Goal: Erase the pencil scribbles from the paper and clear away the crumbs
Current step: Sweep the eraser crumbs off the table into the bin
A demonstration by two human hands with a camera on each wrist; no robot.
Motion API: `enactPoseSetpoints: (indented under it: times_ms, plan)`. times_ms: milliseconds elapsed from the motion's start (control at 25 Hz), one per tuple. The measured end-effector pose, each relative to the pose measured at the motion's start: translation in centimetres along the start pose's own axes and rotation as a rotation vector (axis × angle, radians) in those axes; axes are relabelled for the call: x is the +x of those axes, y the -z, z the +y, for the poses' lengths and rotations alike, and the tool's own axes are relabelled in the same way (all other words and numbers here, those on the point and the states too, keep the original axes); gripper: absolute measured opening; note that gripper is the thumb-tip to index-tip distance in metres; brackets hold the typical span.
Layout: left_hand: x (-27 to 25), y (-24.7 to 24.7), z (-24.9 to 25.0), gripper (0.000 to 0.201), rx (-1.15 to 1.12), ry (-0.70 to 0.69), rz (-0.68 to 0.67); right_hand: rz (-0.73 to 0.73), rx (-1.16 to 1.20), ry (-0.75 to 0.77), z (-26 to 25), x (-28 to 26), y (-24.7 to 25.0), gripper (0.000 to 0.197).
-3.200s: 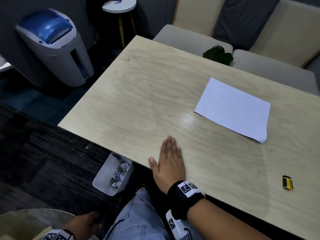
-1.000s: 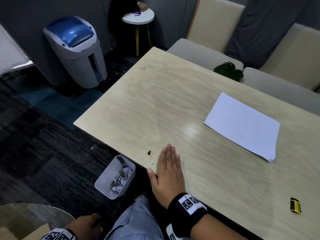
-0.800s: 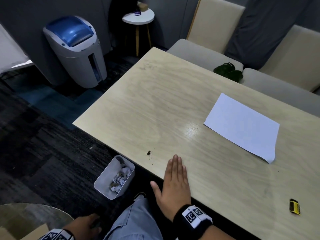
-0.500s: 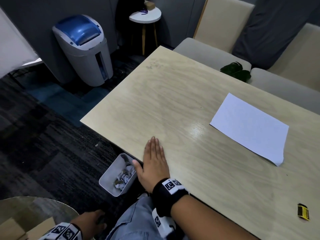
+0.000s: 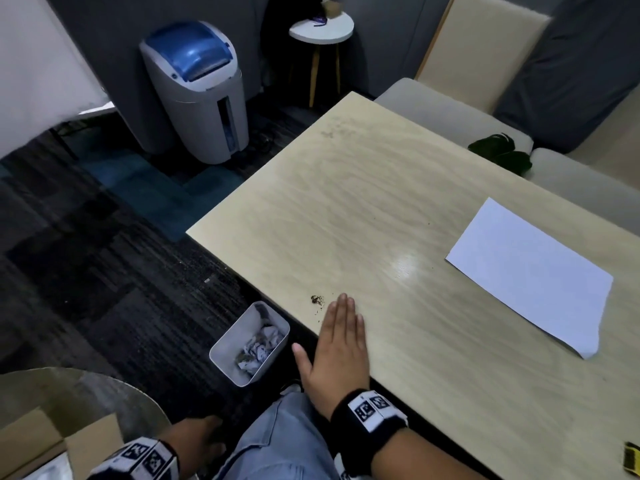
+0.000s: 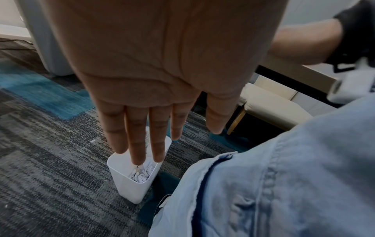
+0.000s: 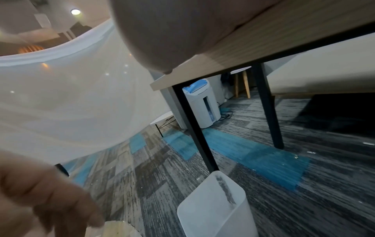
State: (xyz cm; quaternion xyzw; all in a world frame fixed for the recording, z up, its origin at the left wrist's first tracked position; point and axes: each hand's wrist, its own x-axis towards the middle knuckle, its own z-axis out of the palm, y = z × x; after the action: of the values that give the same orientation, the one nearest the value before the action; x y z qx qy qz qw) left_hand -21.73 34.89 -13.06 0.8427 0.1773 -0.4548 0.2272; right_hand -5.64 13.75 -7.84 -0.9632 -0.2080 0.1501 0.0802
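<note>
Flat and unclenched, my right-hand grip (image 5: 337,344) lies palm-down on the tabletop (image 5: 381,209) at its near edge, fingers straight and together, holding nothing. The eraser crumbs (image 5: 317,300) sit in a small dark cluster just beside my fingertips, up and to the left of them, with a few specks trailing back toward my index finger. That is the relation that matters: crumbs to the left of the hand, table edge a little further left, and the white waste bin (image 5: 249,344) standing on the floor just beyond and below that edge. So a leftward sweep looks like the line, I judge, pushing the pile off the lip and into the bin.

My left hand (image 6: 162,67) hangs low beside my knee, fingers straight and spread, empty, over the bin in the left wrist view. It is nearer the bin; the right is nearer the crumbs.

Well off to the right lies the paper (image 5: 530,275), white, no scribbles that I can make out. A yellow-and-black eraser (image 5: 632,464) peeks in at the far right edge.
</note>
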Motion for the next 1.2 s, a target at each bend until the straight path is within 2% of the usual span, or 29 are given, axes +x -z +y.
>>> enactPoseSetpoints:
  times_ms: [200, 320, 440, 560, 640, 880, 960, 1080, 1200]
  plan:
    - [0.0, -0.4, -0.1, 0.072, 0.018, -0.007, -0.062, -0.081, 0.080, 0.149, -4.0, 3.6, 1.6, 0.085]
    - [-0.1, -0.3, -0.3, 0.070, -0.004, 0.000, -0.041, 0.002, 0.128, 0.063, -2.0, 3.0, 2.6, 0.081]
    - [-0.3, -0.8, -0.7, 0.065, 0.004, -0.004, -0.037, 0.027, 0.058, -0.070, 1.0, 0.9, 1.9, 0.085]
    - [0.0, -1.2, -1.0, 0.069, -0.014, -0.010, -0.035, 0.025, 0.021, -0.047, 0.3, 0.0, 0.7, 0.088]
    - [0.2, -1.2, -0.9, 0.064, -0.009, -0.013, -0.044, 0.008, 0.036, -0.029, -1.4, 0.8, 0.2, 0.088]
    - [0.6, -0.9, -0.6, 0.063, 0.025, -0.008, -0.063, -0.099, 0.098, 0.238, -5.1, 4.1, 1.6, 0.080]
    - [0.7, -0.7, -0.6, 0.063, 0.034, -0.013, -0.075, -0.039, 0.172, 0.161, -4.1, 4.3, 2.1, 0.078]
    - [0.4, -0.6, -0.5, 0.062, 0.074, -0.002, -0.087, 0.058, 0.134, -0.076, -1.6, 3.6, 1.8, 0.083]
    - [0.3, -0.6, -0.1, 0.064, 0.112, 0.000, -0.115, 0.069, 0.091, -0.086, -1.7, 3.3, 1.3, 0.087]
